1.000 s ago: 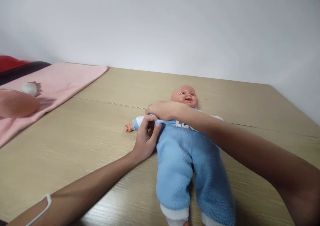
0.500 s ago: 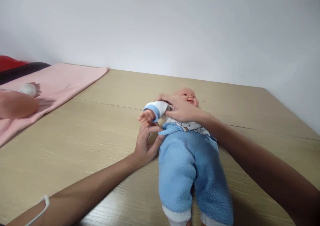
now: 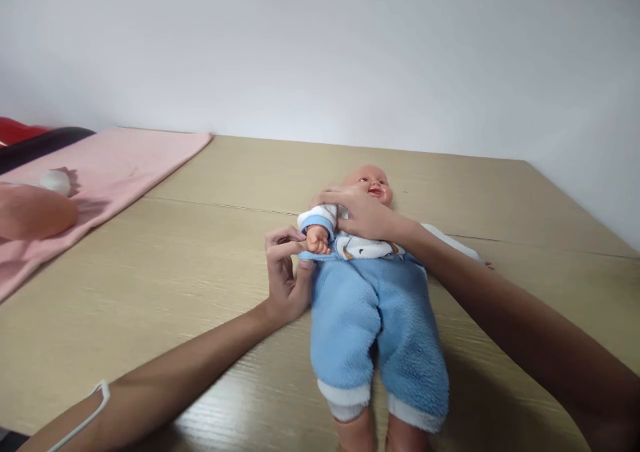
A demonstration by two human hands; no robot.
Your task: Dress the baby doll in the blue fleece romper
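Note:
A baby doll [image 3: 374, 180] lies on its back on the table, head away from me. It wears fluffy blue trousers [image 3: 345, 319] with white cuffs and a white printed top [image 3: 367, 247] with blue-edged sleeves. Beside the doll's hip, my left hand [image 3: 290, 272] pinches the waistband of the trousers and draws it out sideways, close to the doll's small hand. My right hand [image 3: 357, 212] lies across the doll's chest and grips its sleeved arm at the upper part. That hand covers much of the doll's chest and shoulder.
On the left a pink cloth [image 3: 165, 147] is spread over the wooden table [image 3: 200, 259]. A rounded flesh-coloured object [image 3: 37, 212] and a small white object [image 3: 56, 182] lie on it. Red and black items [image 3: 47, 147] sit behind. A pale wall rises at the back.
The doll's near arm has moved down and inward, its hand now by the waistband. My left hand has lifted the pulled-out waistband slightly. The doll's other sleeve now shows beyond my right forearm.

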